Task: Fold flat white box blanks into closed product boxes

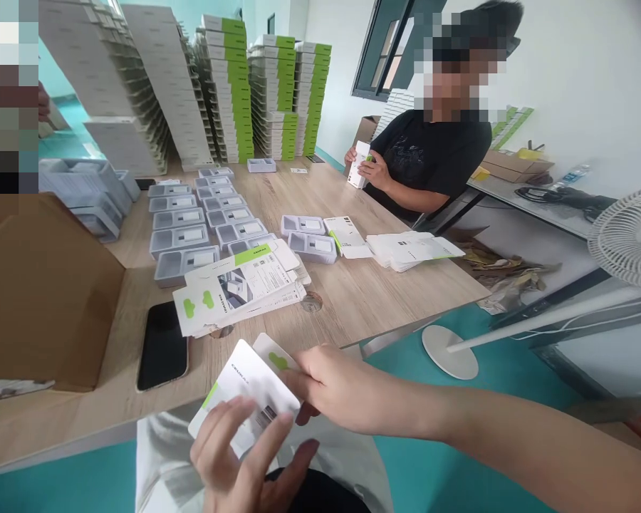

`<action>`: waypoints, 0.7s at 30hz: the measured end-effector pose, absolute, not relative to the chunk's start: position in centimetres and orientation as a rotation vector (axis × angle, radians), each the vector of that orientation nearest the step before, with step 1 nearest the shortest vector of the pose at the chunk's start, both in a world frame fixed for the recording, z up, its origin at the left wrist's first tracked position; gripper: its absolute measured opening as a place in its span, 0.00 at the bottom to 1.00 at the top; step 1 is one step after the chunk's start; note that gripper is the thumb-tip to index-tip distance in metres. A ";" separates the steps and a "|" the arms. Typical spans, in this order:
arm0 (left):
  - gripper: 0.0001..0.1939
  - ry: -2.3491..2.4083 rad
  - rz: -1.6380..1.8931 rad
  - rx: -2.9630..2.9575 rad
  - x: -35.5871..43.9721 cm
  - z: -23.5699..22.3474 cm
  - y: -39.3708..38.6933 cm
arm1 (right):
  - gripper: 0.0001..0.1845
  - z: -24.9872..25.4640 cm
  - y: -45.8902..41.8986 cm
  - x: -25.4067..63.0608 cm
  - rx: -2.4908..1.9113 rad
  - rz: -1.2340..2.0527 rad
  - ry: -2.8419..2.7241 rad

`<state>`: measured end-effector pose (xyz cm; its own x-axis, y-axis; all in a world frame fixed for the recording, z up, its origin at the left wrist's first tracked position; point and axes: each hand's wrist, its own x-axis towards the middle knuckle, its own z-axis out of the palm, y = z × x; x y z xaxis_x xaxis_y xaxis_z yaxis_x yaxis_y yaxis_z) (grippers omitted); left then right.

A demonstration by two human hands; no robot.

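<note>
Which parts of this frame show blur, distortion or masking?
Head view: print on the held carton blurs near the left hand; head view: leaning box stacks suggest wide-angle distortion; head view: coarse pixel blocks hide much of the co-worker's head.

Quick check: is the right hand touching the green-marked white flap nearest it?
Touching: in the head view, the right hand holds the flap, its fingers covering the right end, no gap.

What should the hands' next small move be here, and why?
Probably spread the carton open: the left hand spreads over its printed face, the right hand pinches the green-marked panel behind, and trays holding white pieces stand on the table.
</note>
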<state>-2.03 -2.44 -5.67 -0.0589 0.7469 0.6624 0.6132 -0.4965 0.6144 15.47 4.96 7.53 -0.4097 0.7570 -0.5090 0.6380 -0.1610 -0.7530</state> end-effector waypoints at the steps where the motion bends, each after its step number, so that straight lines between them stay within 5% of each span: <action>1: 0.22 1.549 1.572 2.152 -1.6 -5.1 -2.5 | 0.19 7.4 4.9 15.2 -1.651 1.617 -1.954; 6: 0.17 1.564 1.511 2.353 -3.0 -2.7 -0.8 | 0.21 7.2 5.2 14.7 -1.651 1.597 -2.013; 9: 0.44 1.403 1.392 2.159 -6.1 -1.7 1.3 | 0.21 7.5 5.9 15.0 -1.617 1.585 -2.205; 12: 0.34 1.271 1.105 1.625 -9.0 -0.4 2.9 | 0.17 7.9 6.1 15.3 -1.511 1.593 -2.292; 16: 0.35 1.092 0.531 1.056 -9.7 1.0 2.2 | 0.12 7.8 5.2 15.4 -1.504 1.509 -2.205; 21: 0.28 1.153 0.565 1.110 -7.2 1.3 -0.5 | 0.17 6.5 3.7 15.4 -1.521 1.605 -2.061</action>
